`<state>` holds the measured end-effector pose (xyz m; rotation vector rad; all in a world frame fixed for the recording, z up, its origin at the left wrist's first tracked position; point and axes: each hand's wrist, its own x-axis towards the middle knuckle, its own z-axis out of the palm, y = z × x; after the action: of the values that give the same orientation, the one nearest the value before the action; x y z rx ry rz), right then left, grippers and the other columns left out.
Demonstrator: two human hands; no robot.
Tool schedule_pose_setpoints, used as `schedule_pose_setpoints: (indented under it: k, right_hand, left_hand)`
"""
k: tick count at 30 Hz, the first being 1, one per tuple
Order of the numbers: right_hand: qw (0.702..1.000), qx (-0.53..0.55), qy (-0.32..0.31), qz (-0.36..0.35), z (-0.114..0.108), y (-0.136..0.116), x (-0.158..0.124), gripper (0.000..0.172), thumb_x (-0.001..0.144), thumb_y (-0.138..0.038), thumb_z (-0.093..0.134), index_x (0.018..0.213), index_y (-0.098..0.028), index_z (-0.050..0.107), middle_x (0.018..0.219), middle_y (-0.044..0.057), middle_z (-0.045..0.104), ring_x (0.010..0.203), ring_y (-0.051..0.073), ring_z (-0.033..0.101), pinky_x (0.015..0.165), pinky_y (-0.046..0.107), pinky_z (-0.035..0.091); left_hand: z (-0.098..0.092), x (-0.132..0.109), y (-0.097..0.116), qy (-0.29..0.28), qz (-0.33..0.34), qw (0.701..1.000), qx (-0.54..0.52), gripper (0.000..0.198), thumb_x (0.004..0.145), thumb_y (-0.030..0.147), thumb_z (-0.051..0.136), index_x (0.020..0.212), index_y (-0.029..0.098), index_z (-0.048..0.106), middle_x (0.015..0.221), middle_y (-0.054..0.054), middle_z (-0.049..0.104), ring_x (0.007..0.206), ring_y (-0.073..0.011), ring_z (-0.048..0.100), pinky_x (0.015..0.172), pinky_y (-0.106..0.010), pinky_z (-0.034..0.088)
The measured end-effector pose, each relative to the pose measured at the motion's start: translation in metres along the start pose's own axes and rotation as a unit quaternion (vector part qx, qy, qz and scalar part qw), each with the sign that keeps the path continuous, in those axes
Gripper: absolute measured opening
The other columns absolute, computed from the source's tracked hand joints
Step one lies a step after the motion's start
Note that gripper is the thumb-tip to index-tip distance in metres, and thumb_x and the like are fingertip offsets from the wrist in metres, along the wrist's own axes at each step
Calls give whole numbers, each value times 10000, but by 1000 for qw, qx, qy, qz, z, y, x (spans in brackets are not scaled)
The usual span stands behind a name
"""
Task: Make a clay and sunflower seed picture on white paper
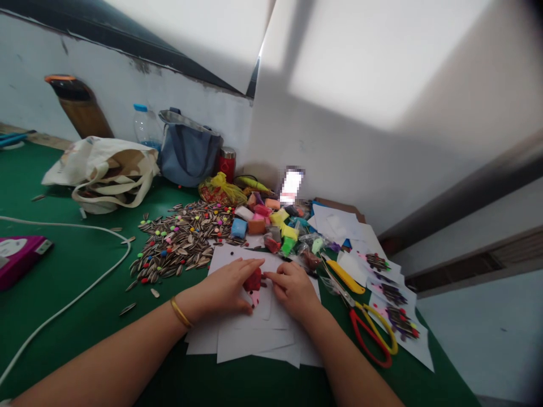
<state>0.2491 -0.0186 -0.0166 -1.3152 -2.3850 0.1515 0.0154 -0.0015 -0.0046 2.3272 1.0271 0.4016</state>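
Note:
On a stack of white paper sheets lies a small clay figure, red with a pink pointed part and tiny dark dots. My left hand, with a gold bangle at the wrist, curves around it, fingers at its far side and thumb by the pink end. From the right, my right hand reaches in with its index fingertip at a small dark brown bit on the figure's edge. Its other fingers are curled, and what they may hold is hidden. A dark dot lies on the paper's far part.
Sunflower seeds mixed with coloured balls are heaped at left. Packets of coloured clay lie behind the paper. Scissors and a yellow cutter are at right, beside seed-covered figures on paper. A white cable crosses the left.

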Motion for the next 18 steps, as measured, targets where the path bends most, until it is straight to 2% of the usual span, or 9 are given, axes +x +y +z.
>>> schedule_pose_setpoints:
  k: [5, 12, 18]
  right_hand:
    - [999, -40, -26, -10, 1, 1, -1, 352, 839, -148, 636, 1123, -336, 728, 869, 42, 599, 855, 206, 485, 749, 344, 338]
    - [1000, 8, 6, 2, 1, 4, -2, 371, 839, -111, 599, 1131, -299, 730, 879, 45, 603, 855, 197, 495, 767, 336, 361]
    - [1000, -9, -21, -8, 0, 4, -3, 358, 816, -131, 635, 1099, -322, 740, 864, 35, 598, 856, 200, 488, 756, 338, 338]
  left_hand:
    - [0, 1, 0, -3, -1, 1000, -4, 1055, 593, 326, 851, 1489, 297, 294, 1485, -94, 439, 1350, -298, 416, 1116, -454, 352]
    - [-1, 0, 0, -4, 3, 1000, -3, 1058, 602, 325, 844, 1496, 295, 280, 1499, -96, 419, 1352, -301, 412, 1120, -454, 345]
    - [2, 0, -3, -1, 9, 1000, -3, 1082, 594, 340, 855, 1498, 302, 262, 1494, -89, 422, 1347, -300, 412, 1116, -441, 348]
